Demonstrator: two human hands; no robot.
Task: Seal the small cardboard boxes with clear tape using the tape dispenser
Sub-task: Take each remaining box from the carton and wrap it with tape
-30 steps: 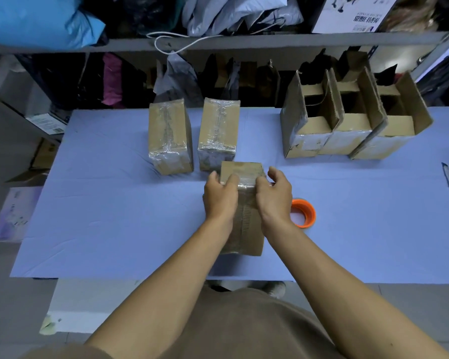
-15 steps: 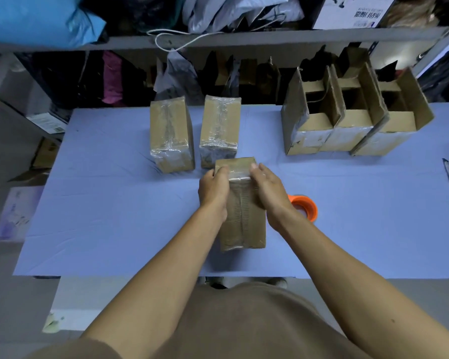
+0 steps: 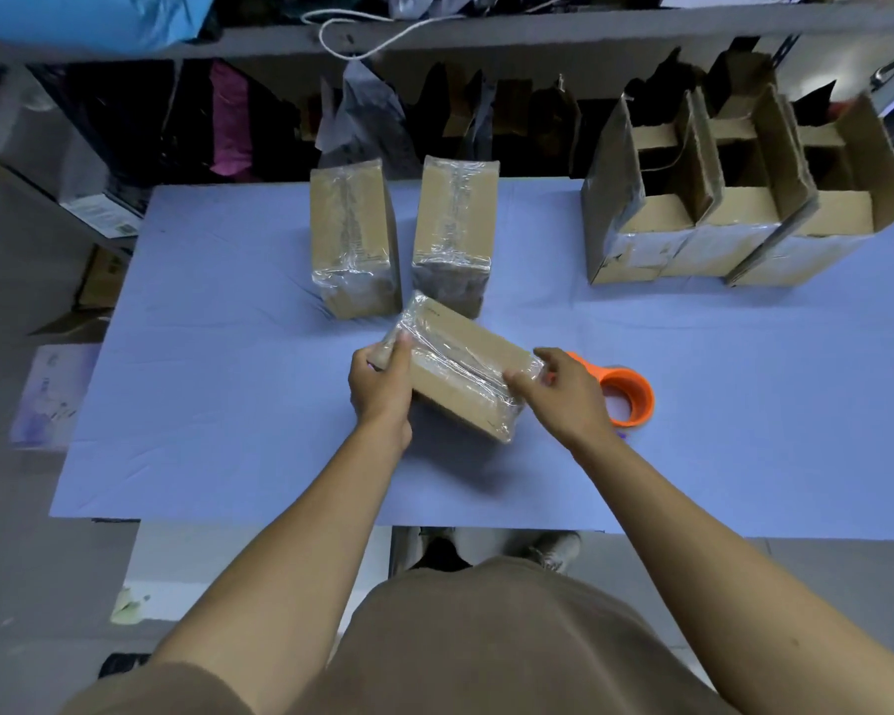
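We hold the taped box [image 3: 460,369] slantwise between our hands, left hand [image 3: 380,387] fingers curled round its far-left end, right hand [image 3: 563,392] pinching its near-right end.

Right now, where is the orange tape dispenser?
In the head view, the orange tape dispenser lies on the blue table, just right of the right hand, which partly hides it.

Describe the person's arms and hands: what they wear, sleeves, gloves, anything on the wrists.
Both the left hand and the right hand are bare, with no gloves. No watch, band or ring shows on either. Both forearms are uncovered up to the bottom edge of the picture. The only clothing in view is a plain brown top over the body, with no print or marking visible.
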